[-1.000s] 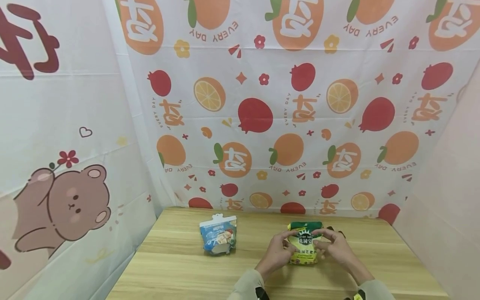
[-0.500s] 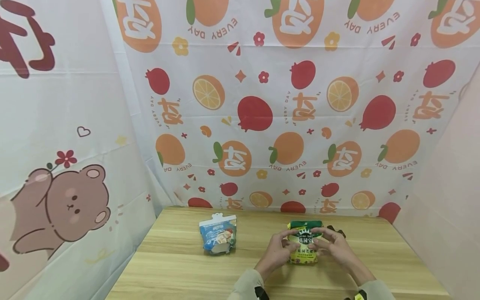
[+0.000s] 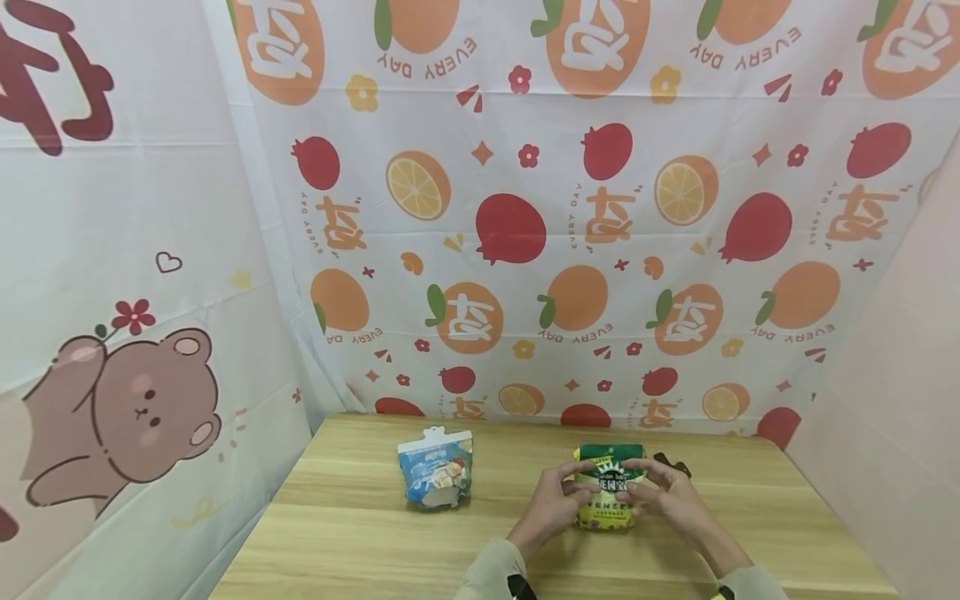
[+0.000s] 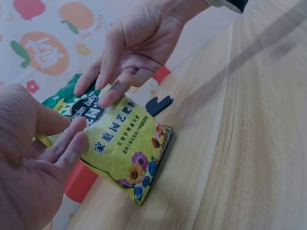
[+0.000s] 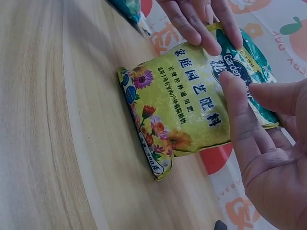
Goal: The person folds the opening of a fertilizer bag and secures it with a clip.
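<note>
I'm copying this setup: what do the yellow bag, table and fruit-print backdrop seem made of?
The yellow bag looks like glossy plastic film: it shines and creases. The table, smooth with pale grain, could be wood or laminate. The backdrop, matte with soft creases, is probably printed fabric.

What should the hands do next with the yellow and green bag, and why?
Maybe the left hand and right hand should gently close on the bag from both sides: they are beside it, partly covering its print, and no firm grip shows.

Beige sleeves (image 3: 489,572), black wristbands (image 3: 521,587)
</note>
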The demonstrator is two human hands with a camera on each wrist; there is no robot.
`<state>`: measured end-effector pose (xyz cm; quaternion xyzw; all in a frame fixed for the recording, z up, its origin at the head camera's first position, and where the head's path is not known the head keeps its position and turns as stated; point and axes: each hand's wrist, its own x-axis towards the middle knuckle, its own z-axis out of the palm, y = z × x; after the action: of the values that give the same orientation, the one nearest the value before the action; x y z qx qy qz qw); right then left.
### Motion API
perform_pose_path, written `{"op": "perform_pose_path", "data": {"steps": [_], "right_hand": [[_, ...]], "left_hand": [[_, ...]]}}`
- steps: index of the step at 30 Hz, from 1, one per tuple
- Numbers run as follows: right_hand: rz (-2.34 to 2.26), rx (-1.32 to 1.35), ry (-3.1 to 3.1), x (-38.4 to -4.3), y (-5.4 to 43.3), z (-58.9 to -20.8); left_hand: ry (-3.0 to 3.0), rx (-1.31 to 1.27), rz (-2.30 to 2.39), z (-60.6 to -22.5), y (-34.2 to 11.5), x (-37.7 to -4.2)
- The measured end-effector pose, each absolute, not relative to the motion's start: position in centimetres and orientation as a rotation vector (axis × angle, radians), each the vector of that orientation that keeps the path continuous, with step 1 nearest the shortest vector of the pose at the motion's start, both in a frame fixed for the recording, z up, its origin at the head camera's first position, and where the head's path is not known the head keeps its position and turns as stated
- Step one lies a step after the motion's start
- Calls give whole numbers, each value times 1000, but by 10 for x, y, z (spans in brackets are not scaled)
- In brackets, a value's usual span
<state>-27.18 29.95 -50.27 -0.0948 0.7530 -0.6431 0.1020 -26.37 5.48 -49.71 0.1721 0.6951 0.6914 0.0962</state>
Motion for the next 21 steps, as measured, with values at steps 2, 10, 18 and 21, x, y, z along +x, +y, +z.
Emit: {"op": "perform_pose_path", "data": {"steps": [2,10,18,21], "right_hand": [[-1902,-278,2225,-271,300,-503],[-1943,-231,2195,-269,300,-502],[-1916,-185,2220,-268,300,-503],[-1918,-172,2215,-269,301,-505]], "left_hand": [[2062,507,2048,-497,55,-264],[2037,492,2062,-497,54,-264],[2051,468,2061,-496,55,-263],[2077,463,2047,-497,55,-262]]}}
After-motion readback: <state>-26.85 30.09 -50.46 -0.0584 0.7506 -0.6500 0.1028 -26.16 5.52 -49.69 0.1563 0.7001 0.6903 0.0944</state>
